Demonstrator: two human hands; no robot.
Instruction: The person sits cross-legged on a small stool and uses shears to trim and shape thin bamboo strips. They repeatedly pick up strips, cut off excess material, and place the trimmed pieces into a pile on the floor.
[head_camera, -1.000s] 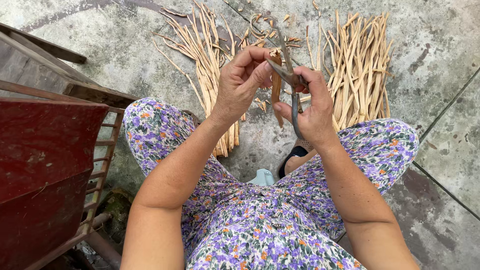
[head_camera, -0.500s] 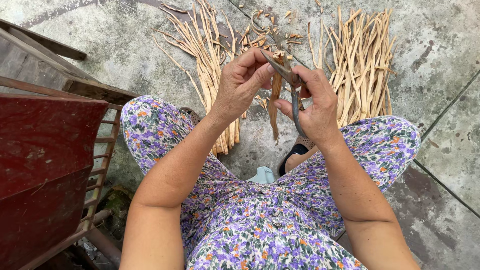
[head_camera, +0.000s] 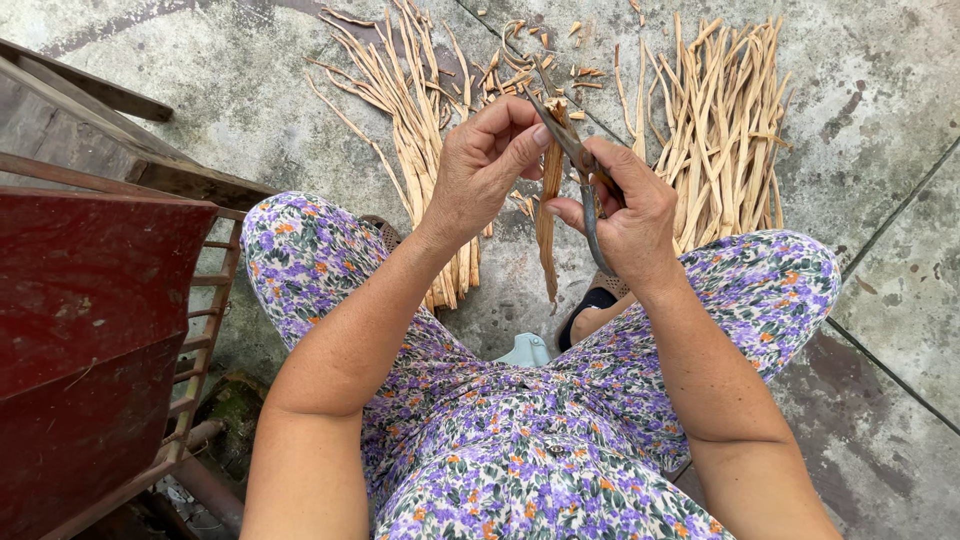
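I saw left hand (head_camera: 487, 165) fingers pinching the strip (head_camera: 547, 215) top | right hand (head_camera: 628, 215) gripping scissors (head_camera: 580, 170) at it | stick piles (head_camera: 715, 125) on floor

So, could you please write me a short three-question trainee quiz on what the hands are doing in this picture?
1. True or false: the left hand pinches the top of the tan fibrous strip that hangs between the knees.
2. Which hand grips the dark metal scissors? A) left B) right hand C) neither
3. Fill in: the two piles of pale split strips lie on the grey ______ floor.

Key: 1 true; 2 B; 3 concrete.
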